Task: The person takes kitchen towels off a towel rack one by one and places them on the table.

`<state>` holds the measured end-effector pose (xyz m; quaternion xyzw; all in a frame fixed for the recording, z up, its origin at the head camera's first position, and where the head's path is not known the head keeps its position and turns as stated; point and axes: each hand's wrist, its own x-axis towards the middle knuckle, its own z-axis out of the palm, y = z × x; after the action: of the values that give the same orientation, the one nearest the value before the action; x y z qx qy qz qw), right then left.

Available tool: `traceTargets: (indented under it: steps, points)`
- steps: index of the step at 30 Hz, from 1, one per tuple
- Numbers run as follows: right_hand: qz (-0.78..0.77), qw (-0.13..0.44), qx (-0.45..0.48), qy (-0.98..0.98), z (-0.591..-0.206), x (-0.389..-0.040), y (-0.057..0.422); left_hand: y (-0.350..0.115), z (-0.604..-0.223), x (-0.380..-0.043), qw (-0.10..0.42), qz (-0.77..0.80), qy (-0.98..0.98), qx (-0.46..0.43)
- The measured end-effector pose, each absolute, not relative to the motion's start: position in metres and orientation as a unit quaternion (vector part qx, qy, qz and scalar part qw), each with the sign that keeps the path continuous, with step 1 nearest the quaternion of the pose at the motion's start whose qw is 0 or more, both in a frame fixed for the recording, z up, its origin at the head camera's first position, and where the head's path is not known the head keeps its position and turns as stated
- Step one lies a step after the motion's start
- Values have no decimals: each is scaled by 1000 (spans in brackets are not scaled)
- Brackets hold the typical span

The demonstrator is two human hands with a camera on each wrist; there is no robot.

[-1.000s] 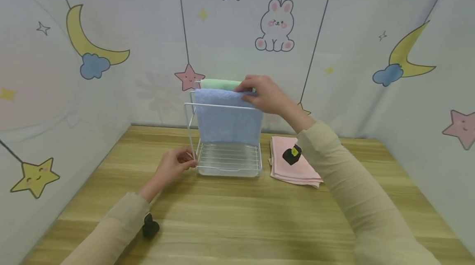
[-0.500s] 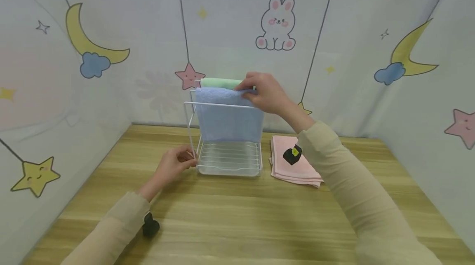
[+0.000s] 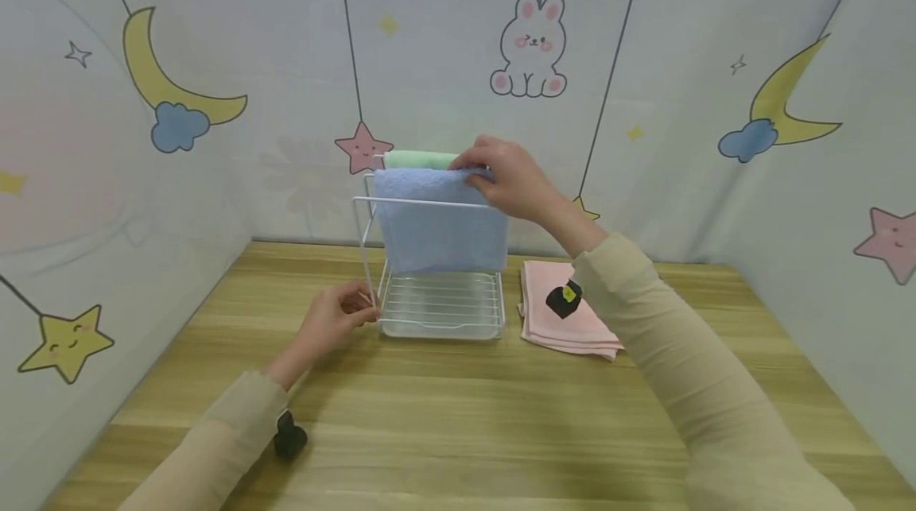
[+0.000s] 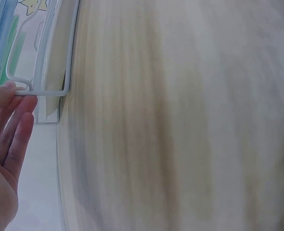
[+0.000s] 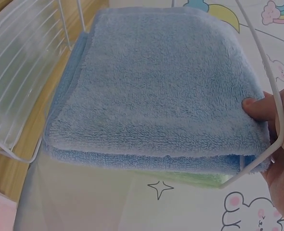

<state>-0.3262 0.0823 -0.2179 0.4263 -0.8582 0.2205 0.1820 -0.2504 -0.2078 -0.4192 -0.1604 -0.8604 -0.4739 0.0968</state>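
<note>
Wooden table, foreground: roomy wood in front of white rack. Left hand pinches rack low at left; right hand grips upper corner of blue towel draped over rack (steady base, level tug probably best). Pink towel just beside rack's right edge; green towel behind, patterned wall beyond.

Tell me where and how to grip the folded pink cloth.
Probably best: pinch the folded pink cloth at its near edge, coming from the front. It lies flat, with stacked layers showing along that edge, while the white wire rack stands to its left.
</note>
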Motion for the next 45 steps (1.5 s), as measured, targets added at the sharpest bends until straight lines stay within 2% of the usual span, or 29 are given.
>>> traceTargets:
  steps: [4,11,30,38,45]
  points:
    - [220,181,427,-858,-218,-326,82,-204,-413,-246,95,-466,-865,-158]
    - [213,180,425,-861,-216,-324,83,-213,-431,-258,96,-479,-857,-163]
    - [238,201,429,-848,-209,-325,82,-213,-432,-258,98,-479,-856,-165]
    - [243,221,431,-841,-193,-328,82,-213,-430,-257,98,-480,-857,-163]
    - [235,233,406,-852,-163,-324,81,-213,-429,-257,95,-481,-857,-162]
